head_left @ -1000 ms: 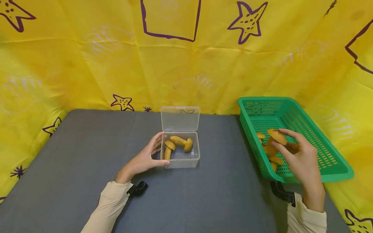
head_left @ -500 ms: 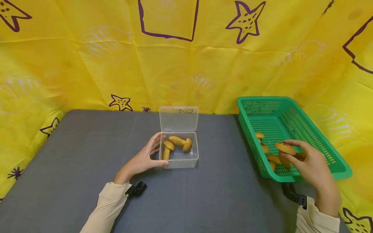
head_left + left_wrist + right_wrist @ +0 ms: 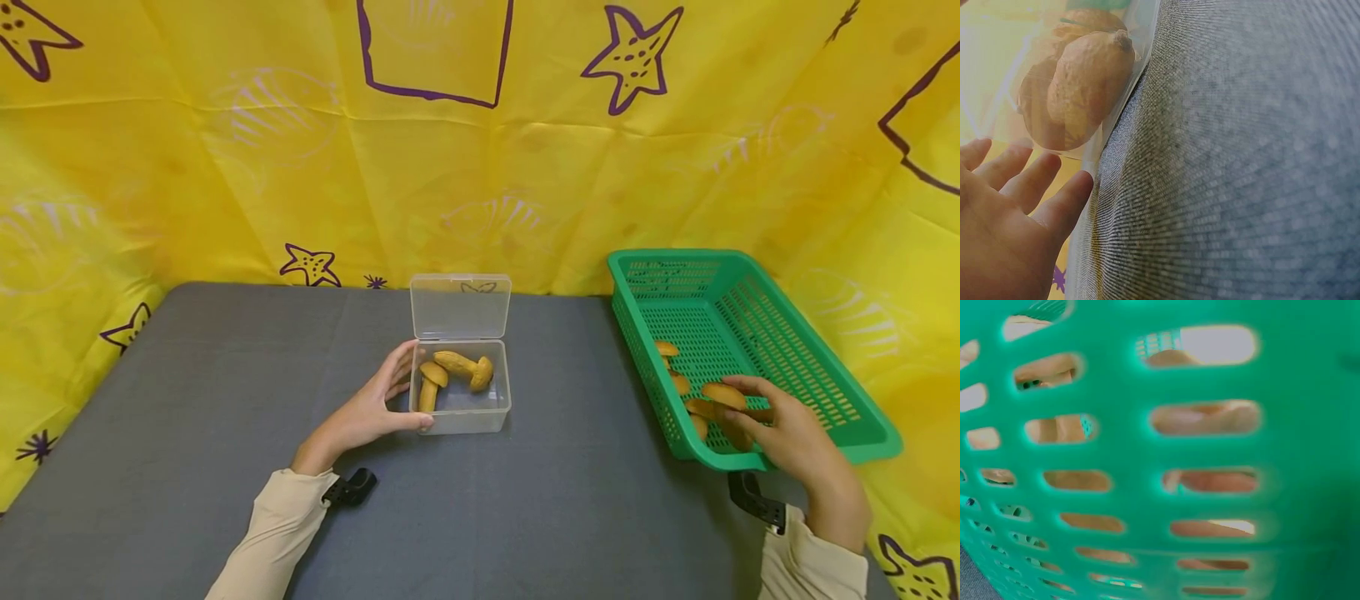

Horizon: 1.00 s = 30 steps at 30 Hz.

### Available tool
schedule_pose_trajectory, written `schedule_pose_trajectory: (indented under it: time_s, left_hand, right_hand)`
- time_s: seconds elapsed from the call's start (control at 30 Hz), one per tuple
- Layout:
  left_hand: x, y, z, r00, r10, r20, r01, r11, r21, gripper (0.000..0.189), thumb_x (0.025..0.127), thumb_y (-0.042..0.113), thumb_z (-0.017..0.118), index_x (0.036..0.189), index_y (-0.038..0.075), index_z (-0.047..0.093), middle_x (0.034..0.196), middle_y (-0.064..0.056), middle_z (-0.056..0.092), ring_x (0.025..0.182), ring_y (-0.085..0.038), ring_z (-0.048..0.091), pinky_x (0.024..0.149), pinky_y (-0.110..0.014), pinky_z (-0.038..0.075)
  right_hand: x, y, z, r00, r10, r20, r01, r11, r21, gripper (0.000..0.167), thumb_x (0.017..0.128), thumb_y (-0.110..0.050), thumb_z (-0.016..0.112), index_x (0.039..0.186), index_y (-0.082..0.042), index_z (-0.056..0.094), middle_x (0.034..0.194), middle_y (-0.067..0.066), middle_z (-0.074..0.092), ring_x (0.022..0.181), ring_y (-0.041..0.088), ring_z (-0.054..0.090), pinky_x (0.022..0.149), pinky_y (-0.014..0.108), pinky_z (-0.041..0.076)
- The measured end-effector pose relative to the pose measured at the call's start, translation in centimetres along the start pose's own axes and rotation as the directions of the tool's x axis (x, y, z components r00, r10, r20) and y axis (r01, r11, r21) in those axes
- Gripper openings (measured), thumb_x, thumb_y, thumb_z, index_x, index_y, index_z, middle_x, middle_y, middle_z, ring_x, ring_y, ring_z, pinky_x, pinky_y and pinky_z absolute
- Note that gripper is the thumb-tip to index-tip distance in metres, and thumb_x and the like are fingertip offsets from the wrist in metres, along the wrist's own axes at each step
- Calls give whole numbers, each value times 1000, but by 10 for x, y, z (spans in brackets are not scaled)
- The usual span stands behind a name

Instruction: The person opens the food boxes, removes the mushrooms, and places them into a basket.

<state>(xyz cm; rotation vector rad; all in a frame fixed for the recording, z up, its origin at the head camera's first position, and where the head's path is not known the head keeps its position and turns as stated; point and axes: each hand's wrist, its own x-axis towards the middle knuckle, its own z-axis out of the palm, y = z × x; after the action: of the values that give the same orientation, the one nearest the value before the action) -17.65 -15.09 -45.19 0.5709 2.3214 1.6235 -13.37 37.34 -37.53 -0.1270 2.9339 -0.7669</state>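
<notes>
In the head view a clear plastic box (image 3: 468, 422) with its lid (image 3: 460, 308) raised stands mid-table. Inside lie a small mushroom (image 3: 433, 375) at the left and a second mushroom (image 3: 463, 364) on its side. My left hand (image 3: 367, 412) holds the box's left end, thumb along the front wall and fingers at the far side; the left wrist view shows these fingers (image 3: 1032, 181) at the clear wall. Low in the green basket (image 3: 825, 350), my right hand (image 3: 791, 429) pinches a brown mushroom (image 3: 723, 396) by its cap. The basket's slotted wall (image 3: 1304, 456) mostly covers that hand in the right wrist view.
Several more mushrooms (image 3: 701, 408) lie along the basket's left side. The basket stands at the right end of the grey table (image 3: 525, 517). A yellow patterned cloth (image 3: 480, 183) hangs behind and at both sides.
My right hand has lowered the pinched mushroom deeper into the basket, toward its near end. My left hand and the box stay in place.
</notes>
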Motion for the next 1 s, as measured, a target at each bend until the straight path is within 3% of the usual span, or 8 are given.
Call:
schedule_pose_trajectory:
  time_s: [0.37,0.57,0.63,0.7,0.77,0.83,0.87,1.0]
  left_hand:
    - [1,-1,0,1000,11,-6,-11,1000,2,109,82,21,83,160,23,6,165,-13,18,153,-33,18,120,-58,27]
    - [0,-1,1,1000,-1,-2,1,1000,6,110,82,22,83,160,23,5,166,-14,16,153,-34,17,120,-58,27]
    - [0,-1,1,1000,-6,-3,6,1000,5,110,82,22,83,160,23,4,166,-14,16,153,-34,17,120,-58,26]
    - [0,-1,1,1000,-11,-5,11,1000,4,110,82,23,83,160,23,4,166,-14,15,153,-34,16,120,-58,26]
    - [0,-1,1,1000,-15,-5,15,1000,2,110,82,23,83,160,24,5,166,-14,15,153,-34,16,120,-58,26]
    - [0,-1,1,1000,-18,-6,18,1000,2,111,82,23,83,160,24,5,166,-15,15,153,-34,17,120,-58,26]
    - [0,-1,1,1000,-17,-7,17,1000,3,111,82,23,83,160,24,5,166,-15,14,153,-34,17,120,-58,26]
    - [1,-1,1,1000,-17,-10,17,1000,7,111,81,23,83,159,24,5,166,-15,15,153,-34,17,120,-57,26]
  right_hand:
    - [-1,-1,2,1000,1,25,-1,1000,-7,57,102,-28,58,145,3,38,134,37,49,109,54,61,74,48,58]
    - [-3,-6,1,998,-50,-22,50,999,10,57,98,-24,64,145,-1,42,133,31,52,109,52,62,70,29,58]
    - [-4,-8,0,997,-64,-38,64,998,5,56,97,-24,66,144,-4,45,133,29,54,108,43,66,70,23,56]
    - [-5,-11,-2,997,-66,-43,66,998,7,56,95,-25,68,144,-6,47,134,26,56,104,16,70,70,21,55]
    - [-6,-14,-4,996,-68,-50,68,998,5,56,94,-27,70,143,-9,50,135,25,57,99,-9,61,69,17,52]
    - [-8,-17,-5,996,-75,-52,76,997,12,56,93,-27,71,142,-11,51,136,21,58,98,-18,55,70,17,51]
    - [-8,-19,-6,995,-77,-58,78,997,14,55,92,-28,72,142,-14,53,136,13,60,97,-24,48,70,17,51]
    - [-10,-26,-7,992,-99,-76,101,994,33,52,90,-27,74,138,-19,57,128,-26,53,99,-23,49,72,16,52]
